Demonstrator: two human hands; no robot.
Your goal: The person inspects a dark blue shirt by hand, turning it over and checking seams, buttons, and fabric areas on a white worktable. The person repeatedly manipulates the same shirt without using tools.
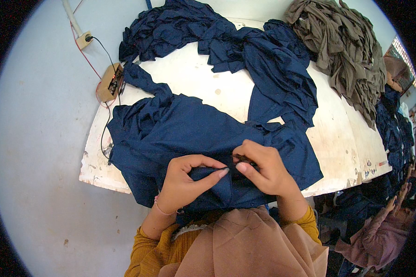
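Observation:
A navy blue garment (189, 124) is spread over the near edge of the table and hangs down toward me. My left hand (180, 181) pinches a fold of it between thumb and forefinger. Close by on the right, my right hand (269, 171) is curled with its fingers closed around a small dark tool (244, 160). Most of that tool is hidden in the fingers, so its kind cannot be made out. The two hands' fingertips are a short way apart, over the same part of the cloth.
More navy cloth (180, 27) is heaped along the white table's (217, 90) far side, beside a brown-grey cloth pile (342, 46). A power strip (110, 83) with black cables stands at the left edge by the wall. Another person (379, 240) sits at the lower right.

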